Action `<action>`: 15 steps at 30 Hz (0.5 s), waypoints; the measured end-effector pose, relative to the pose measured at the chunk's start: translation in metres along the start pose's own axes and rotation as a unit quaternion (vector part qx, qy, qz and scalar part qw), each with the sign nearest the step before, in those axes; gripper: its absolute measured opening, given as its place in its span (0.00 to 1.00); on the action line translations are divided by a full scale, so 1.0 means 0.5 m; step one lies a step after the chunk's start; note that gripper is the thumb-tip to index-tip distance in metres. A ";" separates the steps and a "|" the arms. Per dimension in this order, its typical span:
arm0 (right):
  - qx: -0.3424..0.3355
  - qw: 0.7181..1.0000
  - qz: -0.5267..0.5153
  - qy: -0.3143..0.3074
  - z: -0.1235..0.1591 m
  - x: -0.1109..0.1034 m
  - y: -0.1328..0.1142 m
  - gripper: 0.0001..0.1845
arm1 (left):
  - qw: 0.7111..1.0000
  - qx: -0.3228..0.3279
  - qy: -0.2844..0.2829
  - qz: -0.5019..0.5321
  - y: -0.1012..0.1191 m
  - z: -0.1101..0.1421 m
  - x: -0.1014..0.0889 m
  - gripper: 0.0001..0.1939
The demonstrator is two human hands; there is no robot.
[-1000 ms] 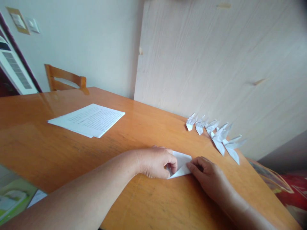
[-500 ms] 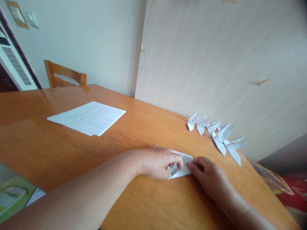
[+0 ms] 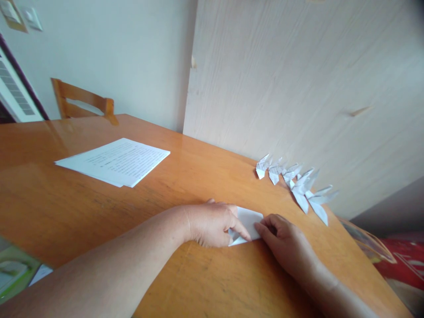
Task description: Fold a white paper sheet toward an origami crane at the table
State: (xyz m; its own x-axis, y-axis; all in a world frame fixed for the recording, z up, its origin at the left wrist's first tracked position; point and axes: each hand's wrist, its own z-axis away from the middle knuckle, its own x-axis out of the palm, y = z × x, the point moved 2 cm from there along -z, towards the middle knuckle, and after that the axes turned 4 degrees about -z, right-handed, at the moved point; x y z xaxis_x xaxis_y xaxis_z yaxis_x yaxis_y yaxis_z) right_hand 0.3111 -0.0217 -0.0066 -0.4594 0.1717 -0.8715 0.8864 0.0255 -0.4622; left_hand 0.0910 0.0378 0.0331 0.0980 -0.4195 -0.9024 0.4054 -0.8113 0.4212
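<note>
A small folded sheet of white paper [image 3: 251, 218] lies on the wooden table, between my two hands. My left hand [image 3: 215, 224] covers its left end. The index finger stretches across the sheet and presses near its lower edge, with the thumb at the lower left corner; the other fingers are partly hidden behind. At the right end, my right hand [image 3: 281, 234] pinches the paper's edge between thumb and bent index finger. Several folded paper figures with pointed wings [image 3: 300, 190] stand in a row beyond my right hand.
A stack of printed sheets [image 3: 115, 161] lies on the table [image 3: 185, 172] at the left. Behind the table are a wooden chair [image 3: 82, 99] and a pale wood panel [image 3: 271, 79]. A green-and-white item [image 3: 16, 269] shows at lower left, red fabric [image 3: 400, 260] at the right.
My left index finger has straightened from a curl and now presses down on the paper near its lower edge. My right hand keeps its pinch. The whole view has shifted slightly.
</note>
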 end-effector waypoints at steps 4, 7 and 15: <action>-0.001 1.000 0.011 0.000 0.001 0.000 -0.002 0.15 | 1.000 -0.004 -0.005 -0.006 -0.001 -0.001 0.002 0.26; 0.000 1.000 0.019 0.001 0.003 -0.002 -0.006 0.15 | 1.000 -0.006 -0.011 -0.009 0.000 -0.001 0.000 0.26; 0.008 1.000 0.023 0.002 0.004 -0.005 -0.007 0.13 | 1.000 -0.008 -0.019 -0.011 0.003 0.002 -0.004 0.25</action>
State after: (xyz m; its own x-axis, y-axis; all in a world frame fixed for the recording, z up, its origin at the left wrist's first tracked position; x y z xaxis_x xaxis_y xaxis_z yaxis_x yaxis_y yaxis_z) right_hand 0.3089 -0.0240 -0.0033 -0.4183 0.1769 -0.8909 0.9053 0.0018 -0.4248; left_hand 0.0907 0.0369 0.0355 0.0554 -0.4171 -0.9072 0.4216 -0.8138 0.4000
